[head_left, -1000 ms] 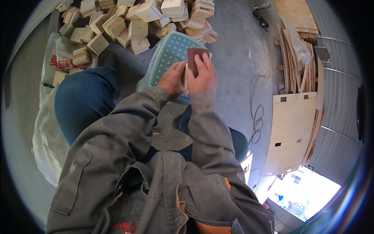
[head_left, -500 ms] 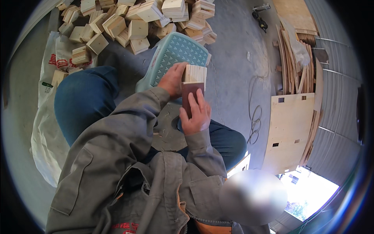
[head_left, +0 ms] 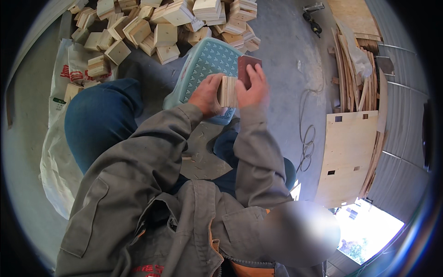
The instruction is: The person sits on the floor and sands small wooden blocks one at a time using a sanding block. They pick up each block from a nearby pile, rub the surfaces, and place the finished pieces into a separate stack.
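Near the frame's upper centre, I see my left hand (head_left: 206, 94) gripping a small wooden block (head_left: 227, 91) steady over the turquoise stool (head_left: 207, 60) while my right hand (head_left: 253, 87) presses brown sandpaper (head_left: 245, 69) against it.

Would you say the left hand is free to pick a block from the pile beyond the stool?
Probably not yet: the left hand holds a wooden block, which the right hand sands. The pile lies unobstructed beyond the stool.

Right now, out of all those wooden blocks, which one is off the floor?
The wooden block gripped in the left hand, with the right hand pressing a dark sanding sheet beside it. All the others lie in the pile on the floor.
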`<state>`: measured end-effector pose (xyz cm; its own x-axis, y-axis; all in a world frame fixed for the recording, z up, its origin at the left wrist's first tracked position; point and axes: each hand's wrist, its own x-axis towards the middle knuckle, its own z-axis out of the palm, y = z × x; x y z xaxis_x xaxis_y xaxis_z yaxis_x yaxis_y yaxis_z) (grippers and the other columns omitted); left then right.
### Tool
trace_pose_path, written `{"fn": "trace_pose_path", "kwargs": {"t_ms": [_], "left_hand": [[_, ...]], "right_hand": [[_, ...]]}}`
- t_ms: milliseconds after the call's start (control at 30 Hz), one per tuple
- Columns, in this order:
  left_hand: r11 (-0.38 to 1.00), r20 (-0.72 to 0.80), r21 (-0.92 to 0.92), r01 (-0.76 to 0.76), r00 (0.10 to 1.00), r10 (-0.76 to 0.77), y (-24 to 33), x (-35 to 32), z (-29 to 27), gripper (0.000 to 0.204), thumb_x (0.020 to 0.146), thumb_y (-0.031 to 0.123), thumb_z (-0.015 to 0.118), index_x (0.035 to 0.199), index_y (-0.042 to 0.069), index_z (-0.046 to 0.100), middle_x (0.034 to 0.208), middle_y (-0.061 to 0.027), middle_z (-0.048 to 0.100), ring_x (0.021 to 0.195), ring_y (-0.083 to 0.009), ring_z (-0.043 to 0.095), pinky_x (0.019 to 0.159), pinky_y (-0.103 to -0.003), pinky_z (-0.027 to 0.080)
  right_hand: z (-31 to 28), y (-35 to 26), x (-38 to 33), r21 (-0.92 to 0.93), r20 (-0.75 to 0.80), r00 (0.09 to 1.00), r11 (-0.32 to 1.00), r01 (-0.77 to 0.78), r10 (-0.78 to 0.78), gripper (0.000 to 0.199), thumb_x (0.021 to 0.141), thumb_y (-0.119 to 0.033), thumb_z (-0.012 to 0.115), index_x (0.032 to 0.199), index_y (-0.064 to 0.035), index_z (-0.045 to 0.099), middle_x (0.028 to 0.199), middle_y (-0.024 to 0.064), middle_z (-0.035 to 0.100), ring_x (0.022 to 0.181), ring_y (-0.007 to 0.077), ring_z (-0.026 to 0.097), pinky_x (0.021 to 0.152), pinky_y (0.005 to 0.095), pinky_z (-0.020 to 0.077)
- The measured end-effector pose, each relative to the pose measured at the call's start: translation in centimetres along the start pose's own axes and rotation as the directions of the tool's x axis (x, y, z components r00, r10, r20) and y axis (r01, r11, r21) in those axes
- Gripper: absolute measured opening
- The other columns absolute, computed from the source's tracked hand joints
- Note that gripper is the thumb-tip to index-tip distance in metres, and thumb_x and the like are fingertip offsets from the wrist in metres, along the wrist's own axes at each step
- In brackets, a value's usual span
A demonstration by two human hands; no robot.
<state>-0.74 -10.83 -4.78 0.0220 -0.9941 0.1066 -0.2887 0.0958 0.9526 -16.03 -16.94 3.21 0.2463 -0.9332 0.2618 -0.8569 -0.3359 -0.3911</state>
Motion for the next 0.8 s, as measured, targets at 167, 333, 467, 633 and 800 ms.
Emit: {"fn": "trace_pose_path", "kwargs": {"t_ms": [167,333,467,633,800], "left_hand": [[1.000,0.001,0.007,-0.002,1.000,0.002,0.1,0.1,0.1,0.095,0.064,0.014,0.092,0.148,0.009,0.047,0.142,-0.0214,0.055,0.134,-0.0438,0.055,0.115,-0.047,0.049],[0.999,-0.002,0.036,0.009,1.000,-0.009,0.4,0.3,0.3,0.099,0.062,0.016,0.094,0.149,0.010,0.047,0.148,-0.0213,0.051,0.137,-0.0444,0.052,0.116,-0.048,0.049],[0.985,0.017,0.171,-0.008,1.000,0.005,3.6,0.6,-1.0,0.099,0.062,0.015,0.093,0.149,0.006,0.048,0.145,-0.0221,0.053,0.136,-0.0441,0.053,0.115,-0.047,0.049],[0.893,0.084,0.424,-0.150,0.988,0.126,6.4,0.5,-3.0,0.085,0.074,0.003,0.078,0.152,0.003,0.046,0.147,-0.0210,0.053,0.142,-0.0423,0.048,0.116,-0.047,0.048],[0.787,0.251,0.576,-0.223,0.964,0.089,5.1,-0.8,-4.3,0.093,0.071,0.004,0.083,0.155,0.002,0.042,0.148,-0.0200,0.052,0.144,-0.0415,0.047,0.118,-0.046,0.047]], "right_hand": [[-0.8,4.0,0.5,0.116,-0.009,0.994,0.987,-0.111,0.113,0.061,0.084,-0.023,0.080,0.140,-0.0023,0.068,0.156,0.0242,0.056,0.145,0.0408,0.053,0.122,0.0473,0.0423],[-3.7,5.8,-7.6,0.220,0.017,0.964,0.939,-0.263,0.266,0.062,0.083,-0.022,0.083,0.140,-0.0010,0.068,0.154,0.0234,0.058,0.143,0.0383,0.056,0.120,0.0461,0.0449],[-5.5,7.0,-14.0,0.220,0.010,0.925,0.901,-0.373,0.380,0.063,0.082,-0.020,0.086,0.140,-0.0025,0.068,0.153,0.0219,0.060,0.140,0.0360,0.059,0.117,0.0443,0.0478],[-5.3,6.0,-15.3,0.267,-0.013,0.921,0.889,-0.371,0.388,0.064,0.081,-0.019,0.088,0.140,-0.0065,0.068,0.154,0.0194,0.060,0.139,0.0360,0.060,0.113,0.0442,0.0517],[-4.7,2.8,-14.3,0.328,-0.019,0.951,0.901,-0.285,0.308,0.063,0.082,-0.019,0.087,0.141,-0.0081,0.068,0.155,0.0208,0.059,0.140,0.0368,0.059,0.112,0.0435,0.0533]]}}
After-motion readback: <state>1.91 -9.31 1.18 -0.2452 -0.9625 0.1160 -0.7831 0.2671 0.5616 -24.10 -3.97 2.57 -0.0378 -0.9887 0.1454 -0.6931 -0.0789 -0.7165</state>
